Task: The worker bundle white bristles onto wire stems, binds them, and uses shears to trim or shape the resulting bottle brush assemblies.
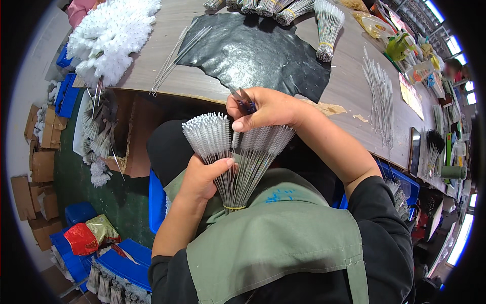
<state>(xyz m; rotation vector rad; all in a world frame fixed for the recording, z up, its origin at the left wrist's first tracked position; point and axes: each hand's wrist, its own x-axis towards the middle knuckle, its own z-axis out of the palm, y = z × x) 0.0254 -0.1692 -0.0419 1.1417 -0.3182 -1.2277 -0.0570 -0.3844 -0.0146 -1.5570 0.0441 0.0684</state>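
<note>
One bundle of wire brushes (247, 169) is occupying the centre, in front of the green apron (276, 243), its many heads (too dense to count) fanning toward 12 o'clock in two clusters; one yellow band (234, 207) is binding its stems at 6 o'clock. The left hand (202, 178) is gripping the stems, thumb laid across them, its forearm rising from 7 o'clock. The right hand (266, 109) is holding one dark pointed tool (247, 105), wrist arching over the heads, bent elbow lying toward 3 o'clock; its thumb tip is meeting one brush between the clusters, though whether it is pinching cannot be told. On the surface (349, 83), one black sheet (248, 50) is lying at 12 o'clock, one banded bundle (328, 30) is resting at 1, and one phone (414, 151) is lying at 3.
</note>
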